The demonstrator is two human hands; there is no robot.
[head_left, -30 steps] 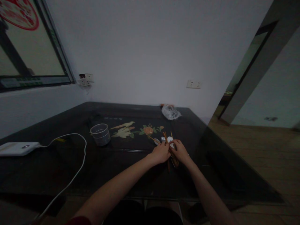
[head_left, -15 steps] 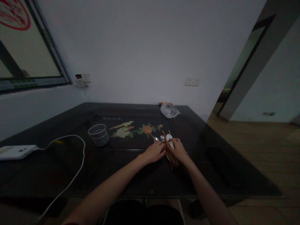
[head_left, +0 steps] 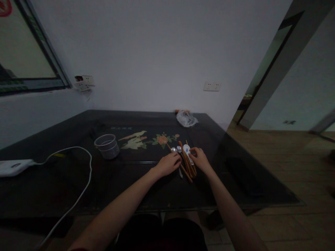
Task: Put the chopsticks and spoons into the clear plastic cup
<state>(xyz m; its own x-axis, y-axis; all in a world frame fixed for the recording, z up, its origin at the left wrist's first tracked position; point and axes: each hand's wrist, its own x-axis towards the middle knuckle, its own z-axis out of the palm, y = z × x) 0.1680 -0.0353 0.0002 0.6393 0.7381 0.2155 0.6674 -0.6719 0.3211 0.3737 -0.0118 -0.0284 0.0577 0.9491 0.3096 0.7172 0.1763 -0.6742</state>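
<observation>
A loose bunch of wooden chopsticks (head_left: 188, 164) lies on the dark table between my hands. Two metal spoons (head_left: 179, 149) rest at its left, bowls pointing away from me. My left hand (head_left: 169, 164) has its fingers curled closed over the spoon handles, hiding part of them; one handle end shows below the fingers. On the right side of the chopsticks lies a white spoon (head_left: 186, 148) with a blue mark in its bowl. Thumb and fingertips of my right hand (head_left: 201, 159) pinch at its edge.
A clear plastic tub (head_left: 107, 146) stands to the left. Farther left, a white device (head_left: 15, 167) trails a white cable (head_left: 90, 167). A crumpled plastic bag (head_left: 186, 119) lies by the wall. A dark flat object (head_left: 243, 176) is on the right.
My hands have moved apart, uncovering more of the chopsticks and the white spoon. My right hand has shifted from the chopsticks to the white spoon. The view has shifted slightly.
</observation>
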